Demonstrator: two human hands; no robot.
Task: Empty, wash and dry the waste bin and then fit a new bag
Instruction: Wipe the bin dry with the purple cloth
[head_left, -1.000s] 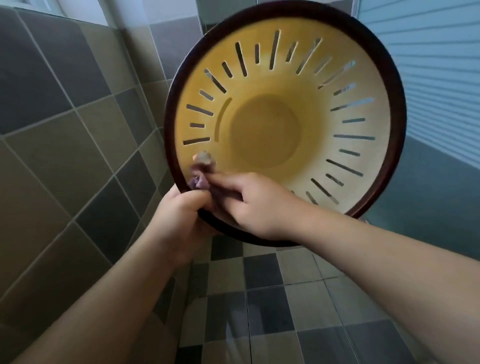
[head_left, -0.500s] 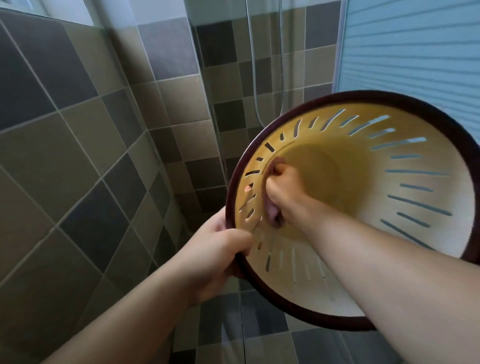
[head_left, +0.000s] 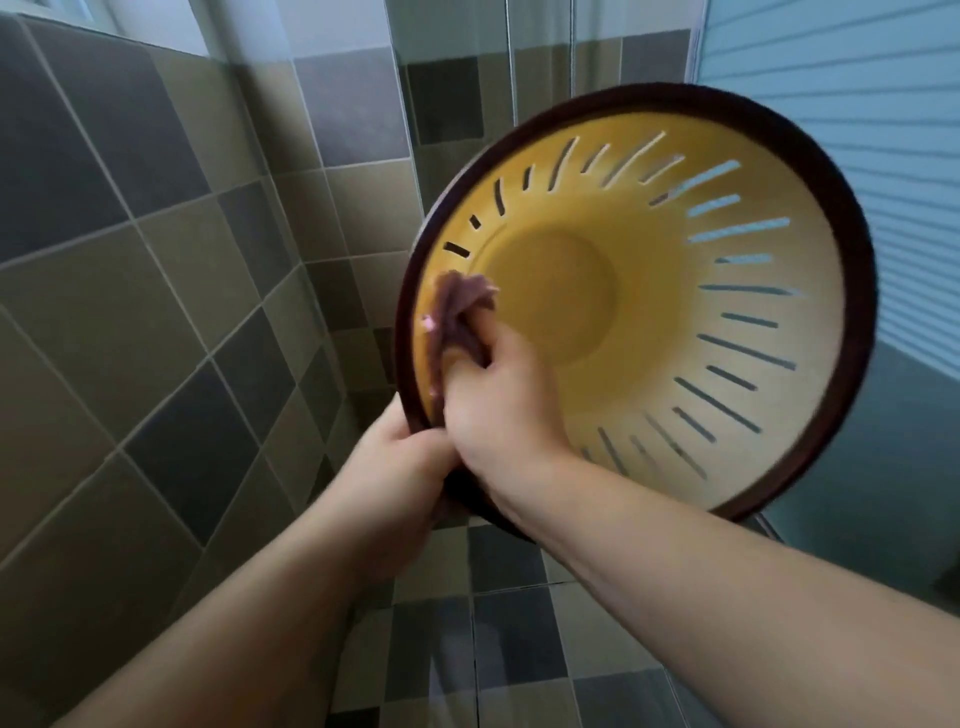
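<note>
While the round yellow plastic waste bin with the dark brown rim and slotted wall (head_left: 675, 291) is held up in a tiled shower corner, its open mouth turned toward the camera, its lower-left rim at about seven o'clock is gripped by the left hand (head_left: 410, 462), whose fingers are curled round the edge. A crumpled purple-brown cloth (head_left: 462, 312) is pinched in the right hand (head_left: 498, 410) and pressed against the inner wall at about nine o'clock, just inside the rim. Half a second ago that hand was buried deeper, near the base on the same side; it has since been drawn outward to the rim, and the bin has been tipped so more of its round base is seen. No rubbish is visible inside, so emptying is judged done, and the inside wipe appears to be working from base to edge. Whether this is washing or drying cannot be told. No new bag is seen.
</note>
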